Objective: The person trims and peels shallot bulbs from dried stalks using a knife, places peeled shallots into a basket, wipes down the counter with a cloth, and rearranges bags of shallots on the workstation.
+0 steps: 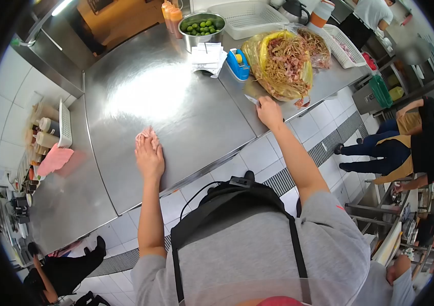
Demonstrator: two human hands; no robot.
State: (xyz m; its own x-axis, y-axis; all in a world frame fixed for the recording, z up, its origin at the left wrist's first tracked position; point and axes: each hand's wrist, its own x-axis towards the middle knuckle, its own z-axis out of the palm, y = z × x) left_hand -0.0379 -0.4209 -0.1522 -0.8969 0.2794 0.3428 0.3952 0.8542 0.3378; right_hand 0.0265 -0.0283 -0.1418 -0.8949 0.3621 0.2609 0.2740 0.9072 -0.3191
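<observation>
My left hand [149, 157] presses down on a crumpled pink-and-white cloth [146, 133] on the steel table, fingers bent over it. Near the table's front edge, my right hand [269, 113] is closed on a small flat white piece [251, 99]; its kind is too small to make out. Just beyond that hand stands an open yellowish plastic bag [263, 66] full of shredded brownish food. A blue tape dispenser [238, 65] with a yellow roll sits to the bag's left, and white paper slips [208, 57] on a spike stand beside it.
The steel table [176, 102] carries a metal pot of limes [202, 31], orange sauce bottles [173, 20], a white basket [247, 19] and a dark jug [294, 11] at the back. A pink cloth [55, 159] lies at left. Other people [411, 137] stand at right and lower left.
</observation>
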